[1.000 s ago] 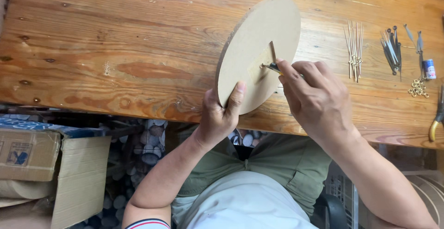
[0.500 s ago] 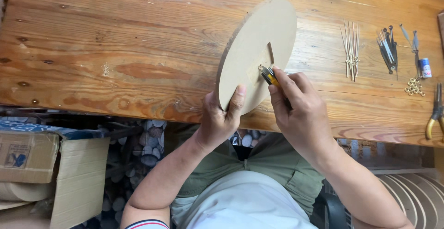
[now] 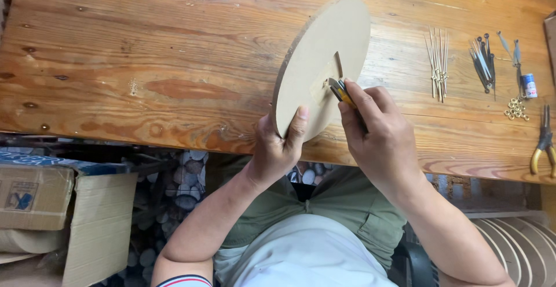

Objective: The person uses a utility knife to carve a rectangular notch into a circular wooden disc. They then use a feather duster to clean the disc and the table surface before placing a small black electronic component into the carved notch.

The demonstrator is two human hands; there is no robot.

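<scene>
My left hand (image 3: 280, 145) grips the lower edge of a round tan fibreboard disc (image 3: 315, 49), holding it tilted up on edge over the wooden table (image 3: 145, 78). A narrow slot runs out from the disc's middle. My right hand (image 3: 376, 130) holds a small yellow and black utility knife (image 3: 340, 93), its tip touching the disc's face at the lower end of the slot, beside a lighter scraped patch.
On the table to the right lie thin metal rods (image 3: 438, 61), dark clock hands (image 3: 483, 61), a small blue and white tube (image 3: 528, 85), brass rings (image 3: 515, 108) and yellow-handled pliers (image 3: 543, 142). Cardboard boxes (image 3: 52, 206) stand on the floor at left; stacked discs (image 3: 515, 246) at lower right.
My right hand slid down and left across the disc's face with the knife, from the upper part of the slot to its lower end. The disc stayed tilted in my left hand.
</scene>
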